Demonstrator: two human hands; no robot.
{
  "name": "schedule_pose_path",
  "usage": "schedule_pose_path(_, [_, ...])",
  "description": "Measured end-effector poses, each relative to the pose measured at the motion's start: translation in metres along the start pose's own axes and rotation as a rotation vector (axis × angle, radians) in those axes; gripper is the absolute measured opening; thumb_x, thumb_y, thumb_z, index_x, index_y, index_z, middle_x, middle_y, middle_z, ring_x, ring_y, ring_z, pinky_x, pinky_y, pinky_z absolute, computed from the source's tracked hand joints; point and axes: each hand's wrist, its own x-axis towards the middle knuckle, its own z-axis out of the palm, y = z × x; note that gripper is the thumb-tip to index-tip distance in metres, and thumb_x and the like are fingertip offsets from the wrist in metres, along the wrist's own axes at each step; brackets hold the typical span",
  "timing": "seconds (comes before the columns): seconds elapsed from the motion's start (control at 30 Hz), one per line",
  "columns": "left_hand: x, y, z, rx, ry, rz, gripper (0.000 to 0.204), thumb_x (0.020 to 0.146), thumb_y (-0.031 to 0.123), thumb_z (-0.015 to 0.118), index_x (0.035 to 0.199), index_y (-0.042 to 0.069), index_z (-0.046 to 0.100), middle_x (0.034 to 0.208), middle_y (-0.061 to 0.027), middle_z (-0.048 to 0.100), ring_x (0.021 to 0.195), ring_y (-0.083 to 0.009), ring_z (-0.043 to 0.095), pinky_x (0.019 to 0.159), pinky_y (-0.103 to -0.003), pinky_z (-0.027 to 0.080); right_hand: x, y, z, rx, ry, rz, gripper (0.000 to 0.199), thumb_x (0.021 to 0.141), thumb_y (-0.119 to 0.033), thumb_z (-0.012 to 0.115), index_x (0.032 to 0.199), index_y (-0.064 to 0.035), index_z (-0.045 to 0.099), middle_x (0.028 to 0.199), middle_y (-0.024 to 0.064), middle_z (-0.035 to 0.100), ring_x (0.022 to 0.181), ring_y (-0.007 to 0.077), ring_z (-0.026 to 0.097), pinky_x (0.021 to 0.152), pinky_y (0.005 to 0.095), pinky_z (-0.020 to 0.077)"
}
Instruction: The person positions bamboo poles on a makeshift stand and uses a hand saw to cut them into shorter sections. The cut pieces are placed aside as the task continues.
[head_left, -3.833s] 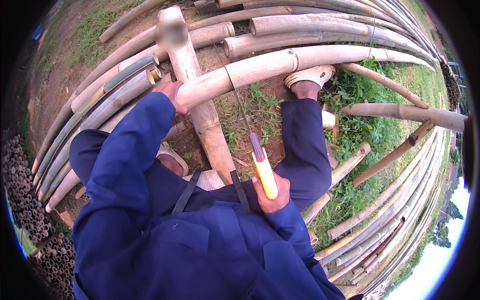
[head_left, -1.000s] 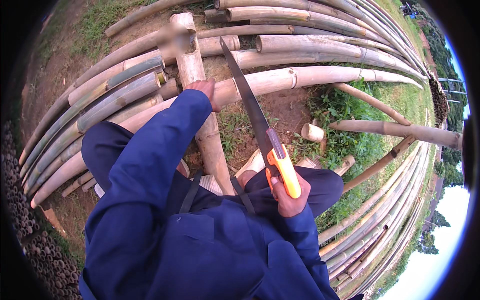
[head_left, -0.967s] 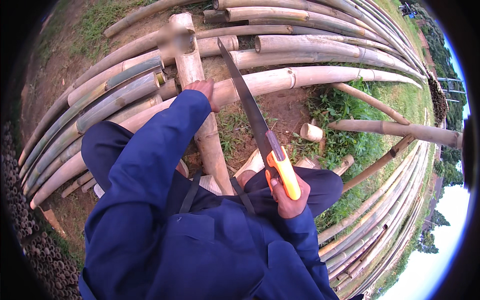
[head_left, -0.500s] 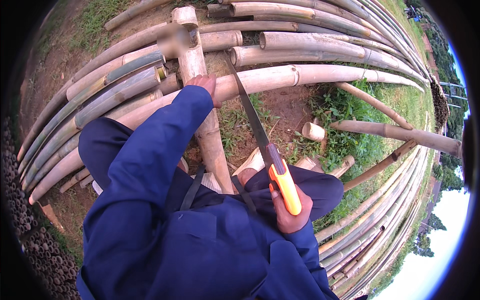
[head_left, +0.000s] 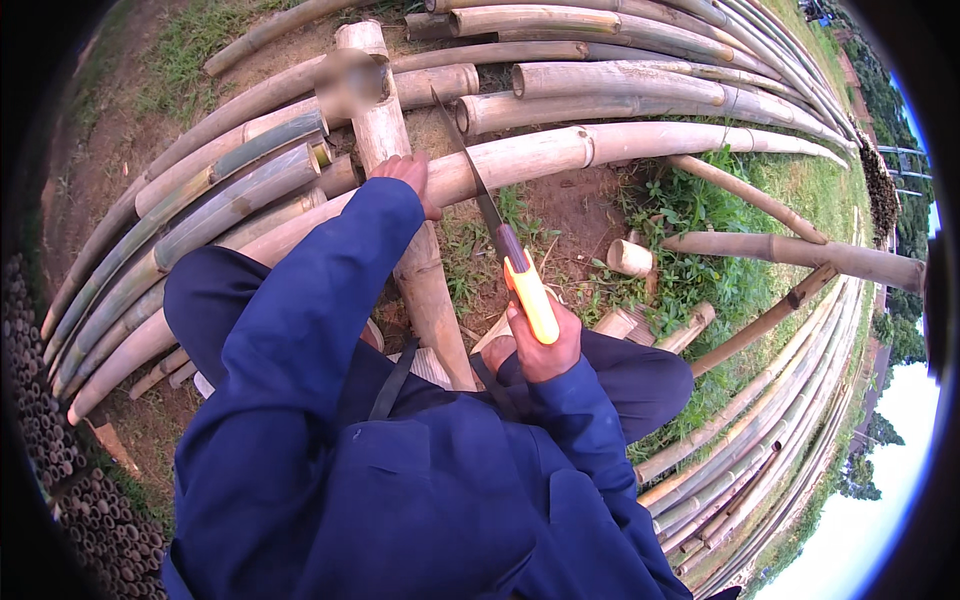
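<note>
Right hand (head_left: 545, 345): grip clenched on the yellow handle of our saw (head_left: 500, 240), whose blade runs up and away to meet the long pole (head_left: 620, 145) lying crosswise. Left hand (head_left: 405, 178): grip pressed on that same pole, just left of the blade, fingers over its top (whether they curl under, we cannot tell). An upright post (head_left: 425, 280) stands between our knees. Stub (head_left: 630, 257) on grass to the right; more poles stacked beyond.

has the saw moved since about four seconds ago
Yes. The saw hung low between the knees then, clear of the long pole. Now the right hand has raised it, and its blade lies across that pole beside the left hand.
</note>
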Motion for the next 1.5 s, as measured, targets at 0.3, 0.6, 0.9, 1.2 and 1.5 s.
schedule_pose_path(0.3, [-0.007, -0.001, -0.009, -0.010, -0.067, 0.004, 0.078, 0.063, 0.042, 0.091, 0.119, -0.002, 0.059, 0.109, -0.0238, 0.072, 0.111, -0.0389, 0.068, 0.099, -0.046, 0.054, -0.059, -0.028, -0.045, -0.016, -0.020, -0.054, 0.026, 0.092, 0.002, 0.068, 0.118, 0.0075, 0.068, 0.094, 0.0093, 0.074, 0.078, 0.0138, 0.069, 0.075, 0.0264, 0.0539])
schedule_pose_path(0.6, [-0.004, 0.000, -0.014, -0.011, -0.089, -0.022, 0.081, 0.060, 0.042, 0.090, 0.121, -0.002, 0.059, 0.108, -0.0242, 0.072, 0.106, -0.0395, 0.070, 0.096, -0.047, 0.055, 0.044, 0.022, 0.036, 0.137, -0.045, 0.035, 0.018, 0.093, -0.002, 0.072, 0.109, 0.0049, 0.070, 0.081, 0.0033, 0.068, 0.072, 0.0081, 0.060, 0.067, 0.0258, 0.0496])
schedule_pose_path(0.9, [0.008, 0.000, -0.010, -0.008, -0.106, -0.034, 0.088, 0.059, 0.042, 0.086, 0.132, 0.002, 0.056, 0.113, -0.0250, 0.071, 0.113, -0.0408, 0.067, 0.100, -0.049, 0.051, -0.045, -0.026, -0.031, -0.036, 0.103, -0.025, 0.007, 0.088, -0.003, 0.071, 0.092, 0.0018, 0.070, 0.069, 0.0134, 0.067, 0.062, 0.0256, 0.070, 0.060, 0.0337, 0.0528])
schedule_pose_path(1.2, [0.001, -0.004, -0.016, -0.068, -0.114, -0.054, 0.097, 0.055, 0.043, 0.085, 0.139, 0.003, 0.056, 0.119, -0.0245, 0.071, 0.116, -0.0402, 0.068, 0.104, -0.047, 0.050, -0.125, -0.054, -0.095, -0.102, -0.083, 0.090, 0.029, 0.088, -0.001, 0.073, 0.117, 0.0037, 0.070, 0.079, 0.0138, 0.071, 0.065, 0.0213, 0.069, 0.066, 0.0315, 0.0537])
schedule_pose_path(1.5, [0.004, -0.002, -0.019, -0.101, -0.145, -0.033, 0.094, 0.056, 0.041, 0.087, 0.139, 0.005, 0.060, 0.121, -0.0214, 0.071, 0.118, -0.0389, 0.067, 0.106, -0.046, 0.050, -0.154, -0.125, -0.153, -0.263, -0.109, 0.297, 0.022, 0.083, -0.002, 0.075, 0.104, 0.0027, 0.073, 0.064, 0.0106, 0.064, 0.054, 0.0229, 0.062, 0.057, 0.0325, 0.0480])
